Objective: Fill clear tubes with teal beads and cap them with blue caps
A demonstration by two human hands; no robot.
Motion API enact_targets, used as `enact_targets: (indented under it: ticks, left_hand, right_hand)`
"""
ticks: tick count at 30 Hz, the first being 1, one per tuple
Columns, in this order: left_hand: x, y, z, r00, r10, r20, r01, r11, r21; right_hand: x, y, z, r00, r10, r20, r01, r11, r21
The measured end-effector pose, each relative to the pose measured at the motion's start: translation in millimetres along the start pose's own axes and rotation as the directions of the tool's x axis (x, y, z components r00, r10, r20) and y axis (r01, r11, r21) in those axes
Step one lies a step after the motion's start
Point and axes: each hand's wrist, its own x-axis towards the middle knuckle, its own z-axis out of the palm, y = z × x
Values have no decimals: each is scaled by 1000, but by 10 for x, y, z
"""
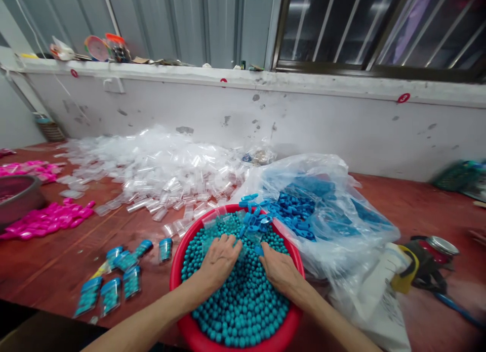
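A red basin [177,271] full of turquoise beads [243,311] stands in front of me. Over the beads, my left hand [221,261] is closed with its fingers bent around what looks like a clear plastic container, mostly hidden. My right hand [279,271] faces it from the right, fingertips closed on a small blue cap [258,250]. Several blue caps [255,220] lie on the beads at the far rim, beside a few clear containers [222,221]. To the left, filled bead containers [111,295] with blue caps lie on the table.
Behind the basin spreads a heap of clear containers [152,165]. A clear plastic bag [334,230] holds more blue caps. Pink caps [53,218] and a grey basin [18,203] sit at far left. A dark object with a metal lid [442,246] lies right.
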Motion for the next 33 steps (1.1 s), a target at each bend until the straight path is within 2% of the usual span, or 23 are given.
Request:
enact_targets:
  ticks: [4,6,10,15,17,19,23,25,27,29,30,33]
  left_hand:
    - [154,34,-12,985,104,134,-74,974,-213]
    - [189,53,-71,980,100,169,-46,953,-300]
    - [112,85,-130,964,-36,264,150,892,-426]
    - [85,102,-67,899,-118,421,348,776,-526]
    - [152,149,-20,864,-134,485,432,690,-581]
    - [222,206,30,818,-134,559,526,566,-635]
    - [252,250,89,732,-46,679,669,235,-705]
    - [215,222,73,725,12,689,686,79,-723]
    - [173,175,27,737,53,674,676,-51,-735]
    - [138,127,-33,757,67,650,652,-153,-743]
    - [124,106,-62,769,65,637,635,-195,-747]
    - [86,63,-117,802,44,596,582,-281,-763]
  right_hand:
    - [10,-5,-48,996,85,41,-85,996,-8]
    - [24,-13,-55,991,133,34,-132,991,-25]
    - [76,-9,-45,982,181,45,-181,983,7]
    - [161,15,-12,984,127,122,-145,978,150]
    - [179,9,9,985,88,146,-120,965,231]
    - [183,0,27,986,49,159,-99,941,324]
    - [166,1,23,971,11,239,-132,859,494]
    - [151,11,-7,956,-6,294,-166,814,557]
    - [132,22,-45,949,-36,314,-187,736,651]
    - [105,29,-78,971,-41,237,-146,681,717]
    - [88,30,-89,988,-25,153,-93,696,712]
    - [33,7,-97,992,7,-125,55,871,488]
